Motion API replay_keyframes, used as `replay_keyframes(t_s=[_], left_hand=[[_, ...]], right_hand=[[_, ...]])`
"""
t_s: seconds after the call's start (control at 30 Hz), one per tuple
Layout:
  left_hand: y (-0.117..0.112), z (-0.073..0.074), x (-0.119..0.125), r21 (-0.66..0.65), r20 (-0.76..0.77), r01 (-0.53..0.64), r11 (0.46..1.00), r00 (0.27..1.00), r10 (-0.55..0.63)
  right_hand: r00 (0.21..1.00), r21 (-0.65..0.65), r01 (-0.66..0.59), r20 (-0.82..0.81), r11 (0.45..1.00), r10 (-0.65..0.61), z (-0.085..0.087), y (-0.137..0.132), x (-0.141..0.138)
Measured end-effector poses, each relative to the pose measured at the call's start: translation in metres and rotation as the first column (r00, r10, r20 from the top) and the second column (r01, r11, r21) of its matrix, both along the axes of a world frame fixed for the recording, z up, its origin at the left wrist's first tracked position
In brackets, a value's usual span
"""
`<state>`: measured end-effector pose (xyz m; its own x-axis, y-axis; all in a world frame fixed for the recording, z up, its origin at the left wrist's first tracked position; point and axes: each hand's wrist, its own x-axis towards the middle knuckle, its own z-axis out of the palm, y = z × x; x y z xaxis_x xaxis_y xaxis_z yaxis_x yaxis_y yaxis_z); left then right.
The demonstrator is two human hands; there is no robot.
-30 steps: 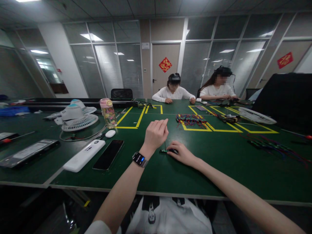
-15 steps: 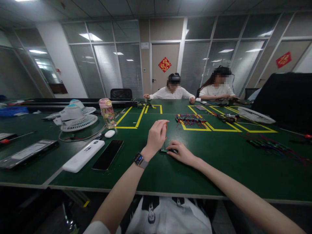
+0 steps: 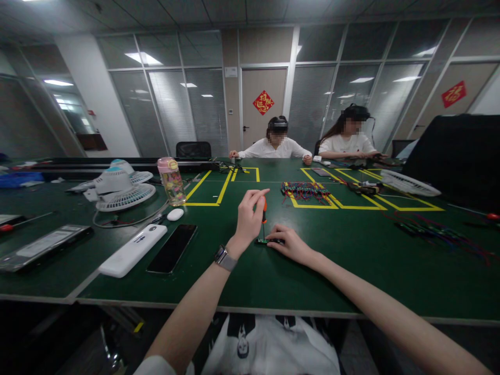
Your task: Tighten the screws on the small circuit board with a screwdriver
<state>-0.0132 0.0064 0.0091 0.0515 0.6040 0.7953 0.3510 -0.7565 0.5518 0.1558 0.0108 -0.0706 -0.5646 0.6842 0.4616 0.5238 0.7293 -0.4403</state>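
Observation:
Wearing a watch at the wrist, my left hand (image 3: 249, 217) has its thumb and fingers about the orange handle of a screwdriver (image 3: 264, 211). The screwdriver stands nearly upright, its thin shaft reaching down to a small green circuit board (image 3: 261, 241) on the table. My right hand (image 3: 291, 245) lies low over the board's right side, with its fingertips pressed on it. A dark part on the board is half covered by these fingers. The exact spot under the screwdriver's tip is too small to make out.
Left of my hands lie a black phone (image 3: 172, 249), a white power bank (image 3: 134, 250) and a small white case (image 3: 175, 214). A bottle (image 3: 171, 182) and white fans (image 3: 125, 195) stand beyond. Ahead is a bundle of wired boards (image 3: 307, 192). Two people sit opposite.
My left hand has turned a little about the screwdriver, with its fingers shifted, and more of the orange handle shows. My right hand and the circuit board stay in place.

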Motion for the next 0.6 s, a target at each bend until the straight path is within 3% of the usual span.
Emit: replay_keyframes(t_s=[0.13, 0.33, 0.4, 0.6], left_hand=[[0.0047, -0.0038, 0.0017, -0.062, 0.051, 0.125, 0.99, 0.991, -0.122], [0.0004, -0.0013, 0.0005, 0.047, -0.042, -0.111, 0.993, 0.993, 0.113], [-0.0018, -0.001, 0.0007, 0.069, -0.081, -0.131, 0.989, 0.987, 0.136], [-0.0017, -0.0022, 0.0039, 0.068, -0.085, -0.004, 0.998, 0.996, 0.009]], right_hand=[[0.999, -0.038, -0.012, -0.032, 0.999, 0.01, -0.0007, 0.0022, 0.0002], [1.0, -0.026, -0.005, -0.019, 1.0, 0.005, -0.0026, 0.0031, 0.0001], [1.0, -0.009, -0.008, -0.016, 1.0, 0.008, -0.0026, 0.0024, -0.0004], [1.0, 0.031, 0.006, -0.015, 1.0, -0.005, -0.0007, 0.0003, -0.0013]])
